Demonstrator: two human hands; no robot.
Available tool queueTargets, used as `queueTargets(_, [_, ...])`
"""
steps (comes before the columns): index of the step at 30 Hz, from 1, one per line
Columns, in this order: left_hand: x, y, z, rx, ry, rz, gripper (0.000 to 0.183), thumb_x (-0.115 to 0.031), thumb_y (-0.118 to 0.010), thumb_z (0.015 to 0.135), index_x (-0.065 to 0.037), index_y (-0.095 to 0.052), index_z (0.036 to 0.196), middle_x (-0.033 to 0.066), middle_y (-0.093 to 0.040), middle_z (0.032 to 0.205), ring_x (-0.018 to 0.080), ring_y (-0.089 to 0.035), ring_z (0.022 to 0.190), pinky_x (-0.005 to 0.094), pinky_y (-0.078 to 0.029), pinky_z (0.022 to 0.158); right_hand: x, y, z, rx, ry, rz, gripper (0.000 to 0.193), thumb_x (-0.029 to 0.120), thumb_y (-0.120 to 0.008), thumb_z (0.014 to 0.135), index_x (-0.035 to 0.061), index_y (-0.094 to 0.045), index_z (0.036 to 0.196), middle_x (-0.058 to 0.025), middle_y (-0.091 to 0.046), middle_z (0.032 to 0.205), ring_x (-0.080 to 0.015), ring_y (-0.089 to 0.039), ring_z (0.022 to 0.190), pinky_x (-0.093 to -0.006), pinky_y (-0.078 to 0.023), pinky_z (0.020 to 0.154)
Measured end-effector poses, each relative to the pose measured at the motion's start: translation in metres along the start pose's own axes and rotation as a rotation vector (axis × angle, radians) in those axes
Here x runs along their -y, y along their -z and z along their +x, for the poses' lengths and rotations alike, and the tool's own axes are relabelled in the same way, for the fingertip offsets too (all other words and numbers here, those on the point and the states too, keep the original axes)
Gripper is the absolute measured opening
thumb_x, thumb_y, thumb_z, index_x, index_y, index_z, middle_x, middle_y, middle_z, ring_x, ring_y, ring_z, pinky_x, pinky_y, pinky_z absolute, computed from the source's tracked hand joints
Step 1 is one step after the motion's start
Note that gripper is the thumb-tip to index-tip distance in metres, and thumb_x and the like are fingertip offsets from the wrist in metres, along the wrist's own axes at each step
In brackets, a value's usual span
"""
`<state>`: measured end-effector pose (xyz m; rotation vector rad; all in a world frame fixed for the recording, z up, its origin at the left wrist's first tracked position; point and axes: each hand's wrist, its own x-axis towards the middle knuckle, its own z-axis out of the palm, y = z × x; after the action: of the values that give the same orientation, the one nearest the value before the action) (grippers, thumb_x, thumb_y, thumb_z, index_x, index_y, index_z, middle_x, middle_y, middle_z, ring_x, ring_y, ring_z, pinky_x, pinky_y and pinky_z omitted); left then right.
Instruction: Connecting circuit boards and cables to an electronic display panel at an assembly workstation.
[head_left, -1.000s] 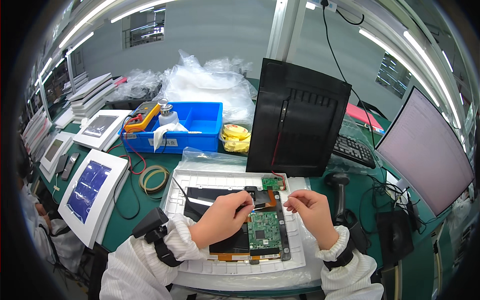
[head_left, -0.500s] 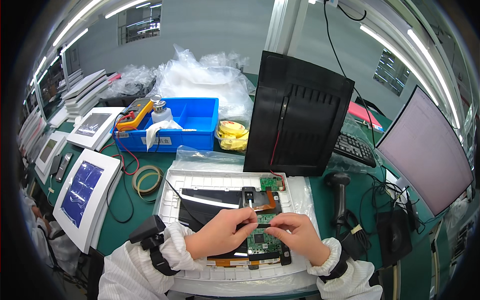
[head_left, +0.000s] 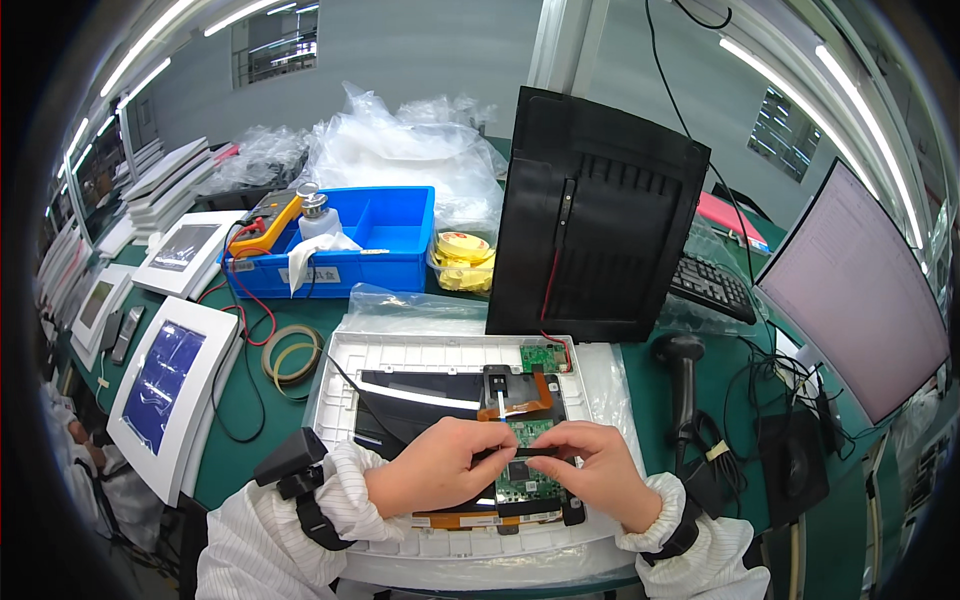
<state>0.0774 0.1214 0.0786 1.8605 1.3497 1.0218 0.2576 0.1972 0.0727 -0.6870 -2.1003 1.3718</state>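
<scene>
Above the green circuit board point(head_left: 530, 488) my left hand point(head_left: 440, 466) and my right hand point(head_left: 602, 474) face each other, thumb and fingers pinched. A short dark strip point(head_left: 528, 453) spans the gap between their fingertips; its exact kind is too small to tell, and its ends are covered. The board belongs to an opened panel with a white frame point(head_left: 440, 352). An orange flat ribbon cable point(head_left: 535, 402) runs above the board, and a smaller green board point(head_left: 543, 357) sits in the frame's upper right corner. A thin black cable crosses the panel's left side.
Behind the panel stands a black cover point(head_left: 600, 220), joined by a red wire. A blue bin point(head_left: 385, 272), a yellow multimeter point(head_left: 268, 222) and tape rolls point(head_left: 292, 362) lie left. On the right are a barcode scanner point(head_left: 680, 385), keyboard point(head_left: 712, 288), tangled cables and a monitor point(head_left: 860, 290).
My fingertips have shifted very slightly around the dark strip, both hands still pinched over the board. The whole view has tilted a little; nothing else has visibly moved.
</scene>
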Motion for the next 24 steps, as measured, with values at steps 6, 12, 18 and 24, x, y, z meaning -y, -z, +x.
queueTargets(6, [-0.0005,-0.0033,-0.0007,0.038,-0.021,0.021,0.011,-0.010,-0.053,0.079,0.001,-0.054,0.079,0.0165,-0.052,0.061,0.0313,-0.051,0.053,0.0330,-0.041,0.050,0.0000,-0.0048,-0.0006,0.023,0.087,-0.105,0.014,0.006,-0.066,0.072,-0.0008,-0.062,0.083,-0.0074,-0.060,0.074,-0.0120,-0.054,0.060,-0.0218,-0.044,0.053])
queueTargets(12, [-0.0046,-0.0016,-0.0001,0.049,-0.031,0.019,0.011,-0.008,-0.051,0.079,0.003,-0.053,0.078,0.0173,-0.051,0.060,0.0321,-0.051,0.053,0.0334,-0.040,0.049,0.0008,-0.0045,-0.0005,0.011,0.075,-0.108,0.010,0.003,-0.067,0.070,-0.0009,-0.063,0.079,-0.0061,-0.059,0.069,-0.0103,-0.052,0.057,-0.0210,-0.040,0.051])
queueTargets(18, [-0.0033,-0.0022,-0.0016,0.053,-0.052,0.020,0.011,-0.007,-0.051,0.078,0.004,-0.052,0.078,0.0181,-0.051,0.063,0.0323,-0.051,0.055,0.0339,-0.041,0.051,-0.0008,-0.0090,0.0000,0.021,0.174,-0.174,0.010,0.004,-0.064,0.072,-0.0015,-0.060,0.079,-0.0094,-0.057,0.069,-0.0173,-0.053,0.057,-0.0240,-0.043,0.050])
queueTargets(24, [-0.0052,-0.0017,-0.0003,0.076,-0.047,0.006,0.011,-0.006,-0.050,0.078,0.004,-0.052,0.078,0.0178,-0.052,0.064,0.0325,-0.051,0.056,0.0343,-0.041,0.052,-0.0019,-0.0076,-0.0002,0.012,0.176,-0.180,0.009,0.005,-0.064,0.072,-0.0014,-0.060,0.078,-0.0094,-0.056,0.068,-0.0173,-0.052,0.056,-0.0243,-0.043,0.050])
